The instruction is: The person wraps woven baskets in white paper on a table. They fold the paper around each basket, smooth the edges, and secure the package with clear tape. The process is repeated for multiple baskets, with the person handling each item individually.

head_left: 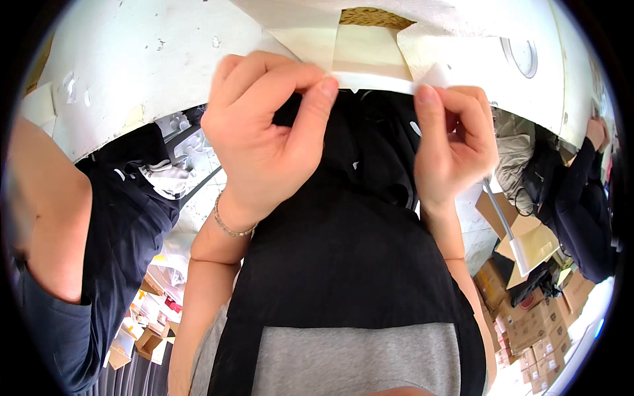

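Two hands (267,125) pinched — right hand (457,142) on one white piece (435,76).

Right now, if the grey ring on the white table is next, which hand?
Right, I'd say: the right hand sits nearer the grey ring, though it seems to pinch a small white piece; the left hand is farther off.

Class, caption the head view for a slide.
Left hand pinched shut beside a pale sheet, right hand pinching a white piece, beyond a black apron.
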Available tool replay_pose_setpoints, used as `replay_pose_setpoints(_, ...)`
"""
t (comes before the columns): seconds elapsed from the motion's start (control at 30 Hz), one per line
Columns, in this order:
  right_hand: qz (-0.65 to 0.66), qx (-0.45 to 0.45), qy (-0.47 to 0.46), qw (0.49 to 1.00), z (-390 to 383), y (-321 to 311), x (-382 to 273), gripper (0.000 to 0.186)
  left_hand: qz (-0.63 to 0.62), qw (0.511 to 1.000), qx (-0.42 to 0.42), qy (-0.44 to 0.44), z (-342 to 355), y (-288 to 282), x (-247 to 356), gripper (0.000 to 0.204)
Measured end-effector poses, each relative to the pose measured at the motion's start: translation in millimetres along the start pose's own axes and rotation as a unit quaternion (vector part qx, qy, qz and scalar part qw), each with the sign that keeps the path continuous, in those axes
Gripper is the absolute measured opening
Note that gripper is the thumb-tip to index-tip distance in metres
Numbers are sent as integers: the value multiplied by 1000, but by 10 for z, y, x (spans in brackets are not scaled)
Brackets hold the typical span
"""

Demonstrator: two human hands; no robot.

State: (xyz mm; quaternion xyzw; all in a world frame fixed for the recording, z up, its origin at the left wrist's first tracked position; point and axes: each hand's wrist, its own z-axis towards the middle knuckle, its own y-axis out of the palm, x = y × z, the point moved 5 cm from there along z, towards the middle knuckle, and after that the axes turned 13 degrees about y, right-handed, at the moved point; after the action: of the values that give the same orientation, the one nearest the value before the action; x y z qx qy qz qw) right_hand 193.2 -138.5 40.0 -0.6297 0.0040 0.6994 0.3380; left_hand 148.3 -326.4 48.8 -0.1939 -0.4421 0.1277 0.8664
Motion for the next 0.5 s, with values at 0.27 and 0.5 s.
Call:
replay_pose_setpoints(0.27, -61, 54, -4, 997, 20, 82, 149, 10, 162, 984, -65, 37, 22, 145, 19, 10)
replay_pose_setpoints(0.5, -94, 57, -28, 994, -29, 96, 184, 11, 167, 981, -77, 55, -4, 161, -24, 10)
